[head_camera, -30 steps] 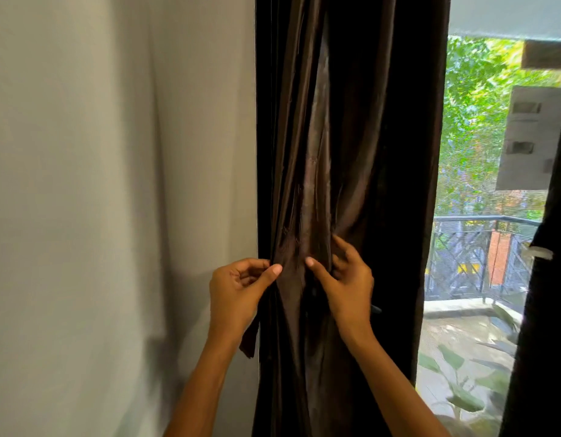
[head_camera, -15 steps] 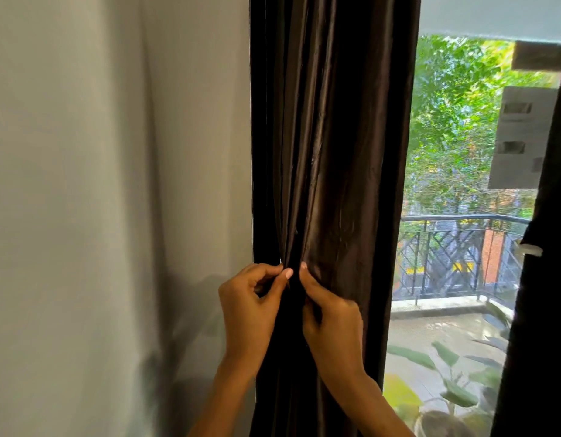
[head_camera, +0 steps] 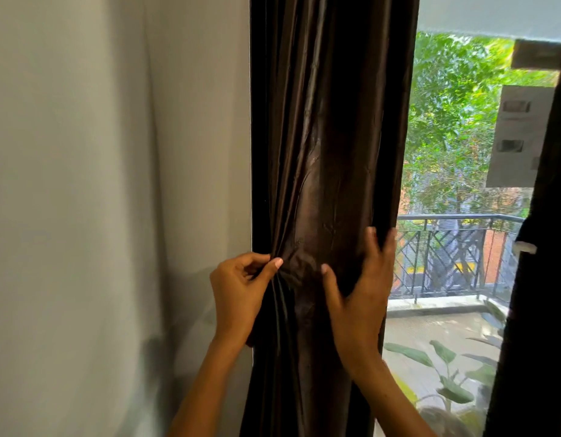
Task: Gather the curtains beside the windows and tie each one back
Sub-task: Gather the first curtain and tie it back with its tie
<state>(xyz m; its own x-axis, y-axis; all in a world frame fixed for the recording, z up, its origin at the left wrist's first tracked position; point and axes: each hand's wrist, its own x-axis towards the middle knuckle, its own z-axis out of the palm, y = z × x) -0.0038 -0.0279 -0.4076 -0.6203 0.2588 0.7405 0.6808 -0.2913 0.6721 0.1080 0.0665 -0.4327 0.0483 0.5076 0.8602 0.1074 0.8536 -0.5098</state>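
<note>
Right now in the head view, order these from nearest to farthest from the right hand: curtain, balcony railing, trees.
1. Curtain, under the right hand.
2. Balcony railing, outside, right of it.
3. Trees, beyond the railing.

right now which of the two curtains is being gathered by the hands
The brown curtain next to the wall: the left hand pinches it, the right hand holds its window-side edge. The curtain at the far right is untouched.

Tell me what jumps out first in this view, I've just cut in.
The dark brown curtain hangs bunched mid-frame between the grey wall and the bright window. The left hand pinches its left folds, while the right hand wraps its window-side edge. A second dark curtain hangs at far right.
</note>
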